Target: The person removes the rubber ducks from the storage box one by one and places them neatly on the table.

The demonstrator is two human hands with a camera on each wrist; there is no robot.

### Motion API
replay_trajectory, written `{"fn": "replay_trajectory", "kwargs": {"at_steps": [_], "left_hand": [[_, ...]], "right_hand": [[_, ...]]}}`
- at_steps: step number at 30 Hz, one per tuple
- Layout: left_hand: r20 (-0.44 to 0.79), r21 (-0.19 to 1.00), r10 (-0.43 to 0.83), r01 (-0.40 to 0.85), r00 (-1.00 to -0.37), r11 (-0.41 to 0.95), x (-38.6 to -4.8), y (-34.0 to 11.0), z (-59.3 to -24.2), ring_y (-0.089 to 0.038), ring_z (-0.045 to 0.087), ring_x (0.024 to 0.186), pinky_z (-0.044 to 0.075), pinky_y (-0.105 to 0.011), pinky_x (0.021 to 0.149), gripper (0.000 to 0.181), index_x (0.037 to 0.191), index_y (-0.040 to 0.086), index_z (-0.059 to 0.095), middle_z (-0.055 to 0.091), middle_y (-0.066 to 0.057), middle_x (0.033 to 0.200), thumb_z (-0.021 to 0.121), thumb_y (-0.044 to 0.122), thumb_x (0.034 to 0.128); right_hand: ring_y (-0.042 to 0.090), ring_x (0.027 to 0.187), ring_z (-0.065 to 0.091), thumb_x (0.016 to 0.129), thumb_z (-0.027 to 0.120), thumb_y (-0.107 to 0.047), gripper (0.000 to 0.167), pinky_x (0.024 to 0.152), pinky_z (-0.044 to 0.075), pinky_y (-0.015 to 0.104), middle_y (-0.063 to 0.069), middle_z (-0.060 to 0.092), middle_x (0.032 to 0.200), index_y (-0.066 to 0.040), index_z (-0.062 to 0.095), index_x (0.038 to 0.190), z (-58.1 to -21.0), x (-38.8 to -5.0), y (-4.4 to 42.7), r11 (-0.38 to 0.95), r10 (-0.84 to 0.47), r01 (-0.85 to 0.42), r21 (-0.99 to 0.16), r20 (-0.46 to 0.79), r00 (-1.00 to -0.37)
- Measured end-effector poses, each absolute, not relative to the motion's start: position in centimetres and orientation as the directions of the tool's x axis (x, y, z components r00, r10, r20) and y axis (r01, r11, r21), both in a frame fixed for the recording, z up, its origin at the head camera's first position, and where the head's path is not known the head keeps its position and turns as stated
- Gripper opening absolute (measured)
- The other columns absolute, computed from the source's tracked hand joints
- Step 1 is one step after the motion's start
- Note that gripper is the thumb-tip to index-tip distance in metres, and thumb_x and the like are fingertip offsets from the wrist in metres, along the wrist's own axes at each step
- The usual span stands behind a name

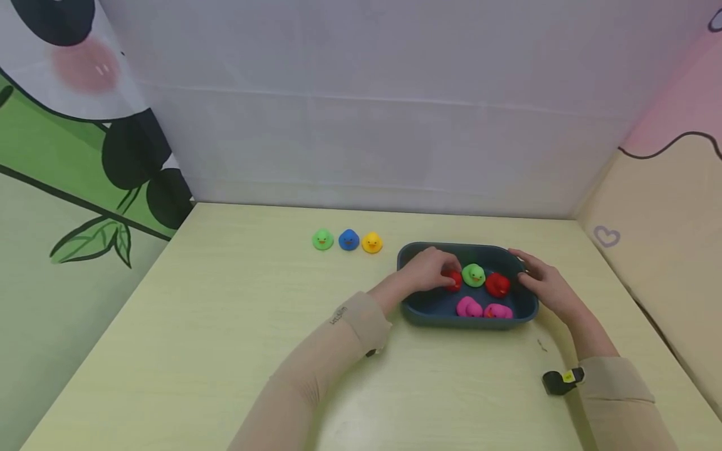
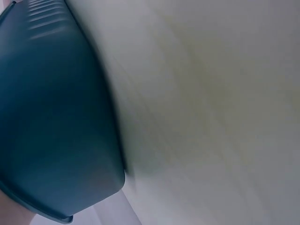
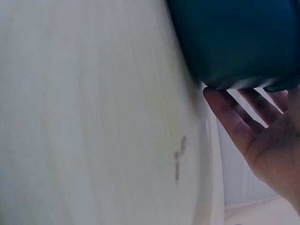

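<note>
A dark blue-green bin [image 1: 470,322] holds two red ducks, one green duck [image 1: 473,275] and two pink ducks [image 1: 469,307]. Reaching over its left end, my left hand [image 1: 430,269] has its fingers and thumb around the left red duck [image 1: 454,282], partly hiding it. My right hand [image 1: 544,283] grips the bin's right end, thumb over the rim and fingers along the outside. In the right wrist view, the fingers of that hand [image 3: 265,126] touch the bin's outer wall [image 3: 234,42]. The left wrist view shows mostly the bin's outside [image 2: 56,112].
A green duck [image 1: 323,239], a blue duck [image 1: 349,240] and a yellow duck [image 1: 372,242] stand in a row on the pale table [image 1: 254,300], left of the bin. Behind the table hangs a whitish cloth [image 1: 366,150], with printed panels on both sides.
</note>
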State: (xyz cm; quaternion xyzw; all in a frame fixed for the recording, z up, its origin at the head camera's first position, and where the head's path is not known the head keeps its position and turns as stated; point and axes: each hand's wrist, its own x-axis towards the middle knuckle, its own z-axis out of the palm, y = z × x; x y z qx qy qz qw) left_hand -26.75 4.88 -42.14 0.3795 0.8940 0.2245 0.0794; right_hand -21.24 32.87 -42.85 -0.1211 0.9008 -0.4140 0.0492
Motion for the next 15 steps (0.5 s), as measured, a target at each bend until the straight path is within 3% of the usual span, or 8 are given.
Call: {"fn": "replay_trajectory", "kwargs": {"at_steps": [13,15], "left_hand": [[0.057,0.467,0.729,0.664,-0.682,0.584,-26.61,4.53,-41.7,-0.008,0.057,0.088,0.044,-0.017,0.082,0.025,0.111,0.017,0.068,0.068,0.007,0.099,0.068,0.023,0.0868],[0.059,0.47,0.729,0.664,-0.681,0.582,-26.57,4.46,-41.65,-0.008,0.056,0.088,0.044,-0.017,0.082,0.025,0.111,0.017,0.068,0.068,0.008,0.099,0.068,0.024,0.0868]], "right_hand": [[0.052,0.133,0.027,0.1,0.043,-0.017,0.052,0.101,0.03,0.06,0.026,0.024,0.15,-0.01,0.025,0.149,-42.85,-21.28,32.81,0.618,-0.264,-0.173,-0.767,0.005,-0.965],[0.051,0.133,0.027,0.1,0.044,-0.018,0.052,0.103,0.037,0.048,0.026,0.024,0.151,-0.01,0.026,0.149,-42.79,-21.27,32.81,0.616,-0.265,-0.173,-0.769,0.004,-0.964]]}}
